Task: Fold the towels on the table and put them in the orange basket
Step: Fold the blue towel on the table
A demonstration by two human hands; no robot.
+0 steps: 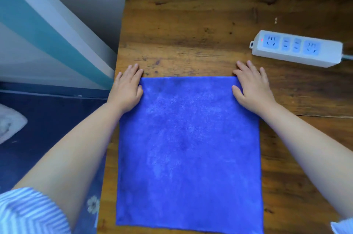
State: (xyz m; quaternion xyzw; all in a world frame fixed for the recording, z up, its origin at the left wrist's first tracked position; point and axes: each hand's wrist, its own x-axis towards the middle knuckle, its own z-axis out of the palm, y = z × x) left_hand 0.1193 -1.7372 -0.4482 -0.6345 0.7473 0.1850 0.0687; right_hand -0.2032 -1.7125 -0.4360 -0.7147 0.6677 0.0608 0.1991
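A blue towel (189, 149) lies spread flat on the wooden table (191, 29), reaching from the table's middle to its near edge. My left hand (127, 88) rests palm down on the towel's far left corner, fingers spread. My right hand (252, 88) rests palm down on the far right corner, fingers spread as well. Neither hand pinches the cloth. No orange basket is in view.
A white power strip (296, 49) lies at the table's right, just beyond my right hand, its cable leaving to the right. Left of the table is dark blue floor (47, 128) and a teal-and-white wall panel (47, 33). A white object (9, 121) lies on the floor.
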